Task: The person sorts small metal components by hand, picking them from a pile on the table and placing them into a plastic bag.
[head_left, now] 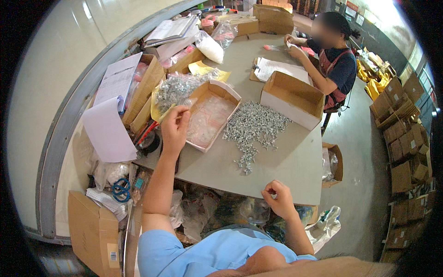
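Note:
My left hand (175, 128) is raised at the left side of a shallow cardboard box (196, 146) that holds clear plastic zip bags (210, 119). Its fingers are bent together, and I cannot make out anything between them. At the table's front edge my right hand (278, 197) is closed, thumb against curled fingers; whatever it may hold is hidden. Between the hands and farther back, a loose heap of small silvery screws (254, 127) spreads over the grey table (207, 168). Left of the shallow box lies a pile of filled clear bags (177, 92) on yellow paper.
An open white-sided carton (290, 107) stands right of the screws. Across the table a co-worker (334, 60) sits handling something small near a clipboard (280, 70). Papers (108, 129) and boxes crowd the left side. Blue-handled scissors (121, 190) lie lower left; stacked cartons (406, 157) line the right.

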The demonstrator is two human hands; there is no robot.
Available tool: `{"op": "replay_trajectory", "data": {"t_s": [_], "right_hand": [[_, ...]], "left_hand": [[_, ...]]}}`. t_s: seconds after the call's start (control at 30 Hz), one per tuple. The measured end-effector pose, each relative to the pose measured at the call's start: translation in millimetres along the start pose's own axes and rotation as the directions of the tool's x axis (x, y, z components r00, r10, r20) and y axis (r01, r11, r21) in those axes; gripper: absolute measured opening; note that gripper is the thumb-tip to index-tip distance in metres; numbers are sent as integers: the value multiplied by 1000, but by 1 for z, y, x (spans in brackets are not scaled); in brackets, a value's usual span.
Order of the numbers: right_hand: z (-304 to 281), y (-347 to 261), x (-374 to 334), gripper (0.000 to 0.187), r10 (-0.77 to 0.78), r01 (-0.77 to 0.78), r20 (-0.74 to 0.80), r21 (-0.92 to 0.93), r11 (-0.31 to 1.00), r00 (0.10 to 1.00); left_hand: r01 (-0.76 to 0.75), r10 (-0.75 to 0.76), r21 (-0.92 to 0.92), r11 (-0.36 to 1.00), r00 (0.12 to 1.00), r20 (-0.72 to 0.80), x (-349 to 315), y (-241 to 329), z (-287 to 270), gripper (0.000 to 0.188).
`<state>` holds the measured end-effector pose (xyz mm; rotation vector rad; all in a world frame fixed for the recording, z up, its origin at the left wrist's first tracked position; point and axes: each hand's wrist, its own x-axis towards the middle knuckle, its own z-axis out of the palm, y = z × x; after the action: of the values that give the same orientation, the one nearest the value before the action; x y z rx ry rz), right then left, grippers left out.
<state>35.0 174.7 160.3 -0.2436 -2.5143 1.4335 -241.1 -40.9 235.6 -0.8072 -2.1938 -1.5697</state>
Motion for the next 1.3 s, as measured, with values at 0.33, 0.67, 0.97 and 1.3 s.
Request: {"op": "replay_trajectory", "data": {"t_s": [0.33,0.67,0.97,1.3], "right_hand": [[50,-4,49,56,-156,322,325,-554,768,933],[33,8,67,73,126,30,161,-722,691,979],[21,20,10,77,9,-37,-47,-642,766,999],[25,23,18,62,-124,126,44,-583,803,991]], "left_hand": [[-402,-154,355,844,453,878,31,-62,25,37],[-242,-191,515,822,735,651,32,-78,36,17],[-165,-101,523,836,891,443,29,-46,19,35],[-215,159,187,958,948,277,7,-28,21,24]]}}
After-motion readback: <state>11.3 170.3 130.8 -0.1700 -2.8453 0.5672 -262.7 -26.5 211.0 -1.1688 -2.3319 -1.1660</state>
